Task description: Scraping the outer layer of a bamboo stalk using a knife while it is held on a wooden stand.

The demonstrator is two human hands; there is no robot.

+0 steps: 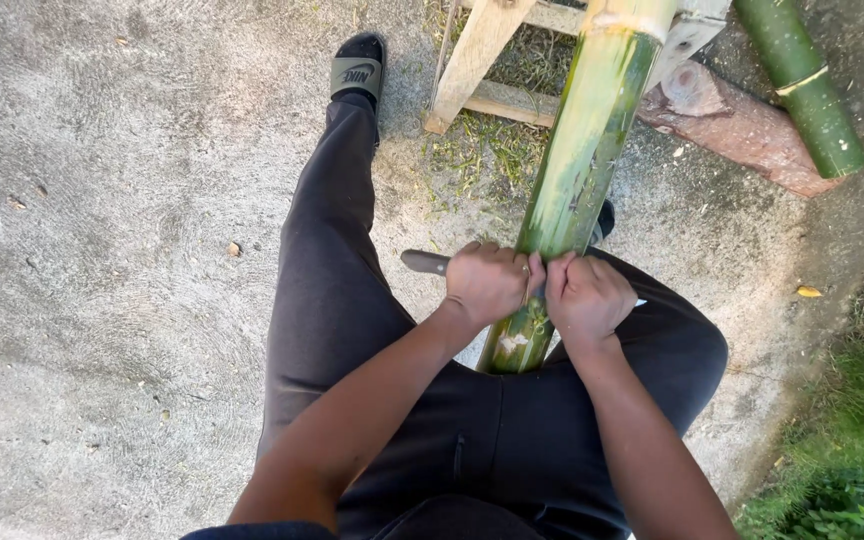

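Observation:
A long green bamboo pole (577,150) slants from the top of the view down to my lap, its near end resting between my legs. My left hand (487,283) is closed around a knife whose dark blade (424,262) sticks out to the left, laid across the pole. My right hand (586,296) grips the other end of the same knife on the right side of the pole. Both fists press against the bamboo. The pole's surface is scraped pale in streaks above my hands.
I stand on rough concrete in black trousers and a black slide sandal (357,68). A wooden frame (472,60) props up the pole's far end. A second green bamboo piece (802,85) and a reddish log (742,125) lie at top right. Grass (842,440) edges the right.

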